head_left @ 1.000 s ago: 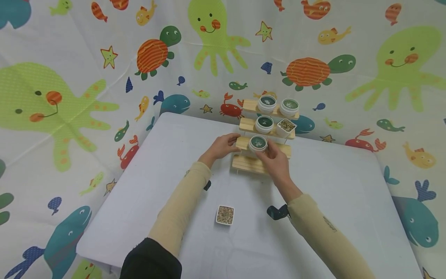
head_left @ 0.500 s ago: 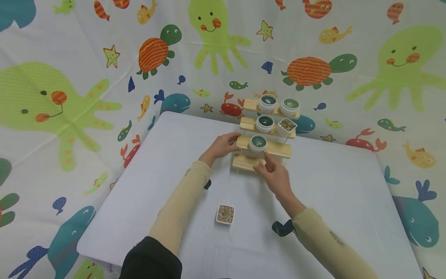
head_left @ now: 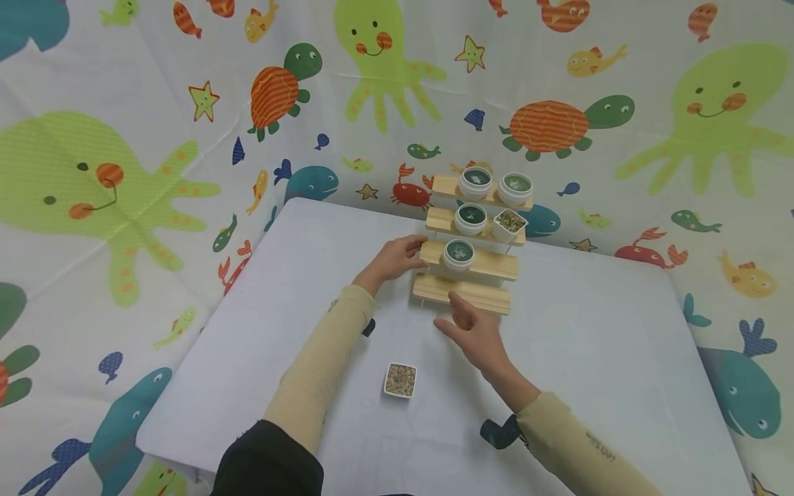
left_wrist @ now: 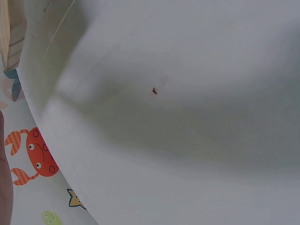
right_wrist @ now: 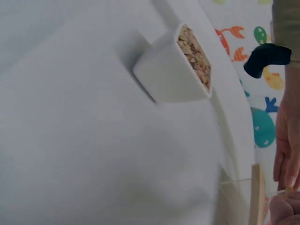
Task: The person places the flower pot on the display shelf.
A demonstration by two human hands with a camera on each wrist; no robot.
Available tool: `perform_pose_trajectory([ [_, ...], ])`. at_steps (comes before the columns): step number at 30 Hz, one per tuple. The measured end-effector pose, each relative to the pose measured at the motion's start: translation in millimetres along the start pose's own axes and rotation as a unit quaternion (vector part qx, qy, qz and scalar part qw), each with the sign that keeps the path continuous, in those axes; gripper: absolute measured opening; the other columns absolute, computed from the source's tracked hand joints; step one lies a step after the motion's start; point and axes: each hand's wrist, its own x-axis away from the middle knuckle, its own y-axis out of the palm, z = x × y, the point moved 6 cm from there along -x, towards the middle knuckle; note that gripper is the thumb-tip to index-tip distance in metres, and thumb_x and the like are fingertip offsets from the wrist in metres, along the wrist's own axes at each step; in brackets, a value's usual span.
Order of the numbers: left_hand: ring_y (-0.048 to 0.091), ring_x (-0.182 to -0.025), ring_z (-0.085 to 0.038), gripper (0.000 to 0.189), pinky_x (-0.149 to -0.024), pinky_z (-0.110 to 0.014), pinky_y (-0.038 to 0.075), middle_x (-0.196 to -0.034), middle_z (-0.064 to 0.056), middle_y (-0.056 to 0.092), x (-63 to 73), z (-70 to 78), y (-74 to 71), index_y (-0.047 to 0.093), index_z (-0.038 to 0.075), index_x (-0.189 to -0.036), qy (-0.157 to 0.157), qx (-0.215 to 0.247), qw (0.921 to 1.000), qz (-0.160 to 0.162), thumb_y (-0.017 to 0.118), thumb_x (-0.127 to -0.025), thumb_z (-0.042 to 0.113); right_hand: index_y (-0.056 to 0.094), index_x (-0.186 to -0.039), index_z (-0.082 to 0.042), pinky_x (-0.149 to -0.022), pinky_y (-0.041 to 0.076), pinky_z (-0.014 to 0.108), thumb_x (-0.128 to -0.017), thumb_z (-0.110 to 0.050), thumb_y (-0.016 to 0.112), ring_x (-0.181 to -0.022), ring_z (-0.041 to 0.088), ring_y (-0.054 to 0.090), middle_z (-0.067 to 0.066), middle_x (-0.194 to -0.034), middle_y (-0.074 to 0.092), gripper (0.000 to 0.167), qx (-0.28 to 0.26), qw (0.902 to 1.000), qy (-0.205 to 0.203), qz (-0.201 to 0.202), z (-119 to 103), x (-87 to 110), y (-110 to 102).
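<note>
A tiered wooden stand [head_left: 496, 264] rises at the back of the table. My left hand [head_left: 393, 260] holds the left end of its second-lowest step, fingers behind and thumb in front. On that step sits a round white jar with a dark green top [head_left: 459, 253]. Just in front of the lowest step is my right hand [head_left: 477, 337], thumb and index finger apart, holding nothing. Nearer the front stands a small square white dish of dried brownish bits [head_left: 400, 380]. The right wrist view shows this white dish [right_wrist: 164, 70] up close.
Two more steps rise behind, carrying several white round jars, among them a green-topped jar [head_left: 515, 188], and a square dish of greenish bits [head_left: 510, 224]. A white cloth-covered table [head_left: 589, 344] meets a curtain [head_left: 397, 96] printed with sea animals.
My right hand has let go of the green-topped jar on the second-lowest step and drawn back toward the front, its thumb and index finger spreading. The left hand stays at the stand.
</note>
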Motion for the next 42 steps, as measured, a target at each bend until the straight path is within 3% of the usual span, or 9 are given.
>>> perform_pose_trajectory([
  [9, 0.049, -0.132, -0.019, 0.064, -0.108, -0.023, 0.042, -0.148, -0.01, 0.047, 1.2, -1.8, 0.8, 0.045, 0.006, -0.145, 0.004, 0.012, 0.9999, 0.0, 0.073, -0.09, 0.02, 0.047, -0.144, -0.004, -0.106, 0.045, 0.033, -0.088, -0.032, 0.074, -0.131, 0.029, 0.049, 0.014, -0.145, 0.049, 0.068, 0.044, 0.9958, -0.019, -0.079, 18, 16.4, 33],
  [14, 0.048, -0.133, -0.018, 0.064, -0.108, -0.022, 0.041, -0.149, -0.01, 0.046, 0.4, -3.9, 1.9, 0.044, 0.006, -0.145, -0.001, 0.011, 0.9999, 0.0, 0.073, -0.09, 0.02, 0.048, -0.144, -0.005, -0.105, 0.046, 0.035, -0.088, -0.036, 0.073, -0.128, 0.027, 0.053, 0.01, -0.145, 0.05, 0.068, 0.087, 0.983, -0.042, -0.156, 27, 26.9, 54],
  [17, 0.048, -0.133, -0.019, 0.064, -0.108, -0.022, 0.041, -0.148, -0.01, 0.046, 0.3, -3.7, 2.6, 0.044, 0.006, -0.145, 0.0, 0.015, 0.9999, -0.001, 0.073, -0.09, 0.02, 0.049, -0.144, -0.007, -0.106, 0.046, 0.036, -0.088, -0.038, 0.073, -0.128, 0.023, 0.053, 0.006, -0.146, 0.05, 0.069, 0.101, 0.9766, -0.054, -0.182, 31, 32.0, 63],
  [25, 0.048, -0.133, -0.02, 0.064, -0.108, -0.022, 0.042, -0.148, -0.011, 0.046, 0.3, -3.0, 2.7, 0.044, 0.004, -0.145, 0.005, 0.021, 0.9998, -0.003, 0.073, -0.09, 0.019, 0.049, -0.144, -0.008, -0.109, 0.043, 0.035, -0.085, -0.042, 0.075, -0.132, 0.018, 0.049, 0.001, -0.146, 0.049, 0.073, 0.105, 0.9712, -0.067, -0.203, 34, 39.6, 73],
  [42, 0.048, -0.133, -0.018, 0.064, -0.108, -0.022, 0.042, -0.148, -0.009, 0.046, -1.0, -1.4, 1.3, 0.044, 0.006, -0.145, 0.002, 0.012, 0.9999, -0.008, 0.072, -0.09, 0.021, 0.051, -0.144, -0.013, -0.112, 0.039, 0.033, -0.083, -0.036, 0.078, -0.133, 0.015, 0.046, -0.006, -0.144, 0.051, 0.07, 0.106, 0.9655, -0.111, -0.21, 43, 43.0, 76],
])
